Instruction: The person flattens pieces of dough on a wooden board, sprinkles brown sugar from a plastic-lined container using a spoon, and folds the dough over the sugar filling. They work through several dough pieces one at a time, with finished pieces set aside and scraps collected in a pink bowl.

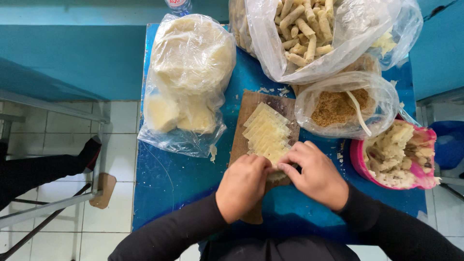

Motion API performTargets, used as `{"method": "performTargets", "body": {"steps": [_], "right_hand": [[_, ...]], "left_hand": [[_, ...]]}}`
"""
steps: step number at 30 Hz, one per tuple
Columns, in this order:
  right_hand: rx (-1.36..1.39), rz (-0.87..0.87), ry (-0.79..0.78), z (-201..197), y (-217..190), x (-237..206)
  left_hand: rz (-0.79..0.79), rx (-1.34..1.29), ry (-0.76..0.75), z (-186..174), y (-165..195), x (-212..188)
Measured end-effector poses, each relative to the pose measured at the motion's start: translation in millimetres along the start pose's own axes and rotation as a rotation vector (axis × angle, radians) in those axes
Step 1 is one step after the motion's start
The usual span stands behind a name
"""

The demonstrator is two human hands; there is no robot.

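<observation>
Wrappers sit fanned on the board (brown), and both hands pinch the nearest one closed, so roll it tight and slow

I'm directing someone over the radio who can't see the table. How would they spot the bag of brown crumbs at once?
Start at the blue table, then find the wooden cutting board with pale sheets above the two hands. The bag of brown crumbs lies just right of that board, above the pink bowl. It alone holds loose brown crumbs and a white spoon; its neighbours hold pale rolls or pale dough.
</observation>
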State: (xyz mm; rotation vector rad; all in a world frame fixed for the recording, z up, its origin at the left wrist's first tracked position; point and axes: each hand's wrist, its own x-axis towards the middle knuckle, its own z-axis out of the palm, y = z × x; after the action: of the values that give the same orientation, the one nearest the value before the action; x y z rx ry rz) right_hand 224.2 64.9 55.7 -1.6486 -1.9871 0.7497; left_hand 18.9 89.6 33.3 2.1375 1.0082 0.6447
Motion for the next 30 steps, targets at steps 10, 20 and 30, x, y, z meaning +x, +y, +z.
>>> {"method": "performTargets", "body": {"steps": [10, 20, 30], "right_hand": [[-0.067, -0.225, 0.101, -0.7, -13.0, -7.1], [-0.041, -0.130, 0.114, -1.1, -8.9, 2.2], [-0.159, -0.243, 0.152, 1.2, -14.4, -1.4]], "left_hand": [[0.167, 0.009, 0.003, -9.2, 1.3, 3.1], [0.197, 0.139, -0.010, -12.1, -0.9, 2.6], [0.179, 0.136, 0.011, -9.9, -3.1, -0.1]]}}
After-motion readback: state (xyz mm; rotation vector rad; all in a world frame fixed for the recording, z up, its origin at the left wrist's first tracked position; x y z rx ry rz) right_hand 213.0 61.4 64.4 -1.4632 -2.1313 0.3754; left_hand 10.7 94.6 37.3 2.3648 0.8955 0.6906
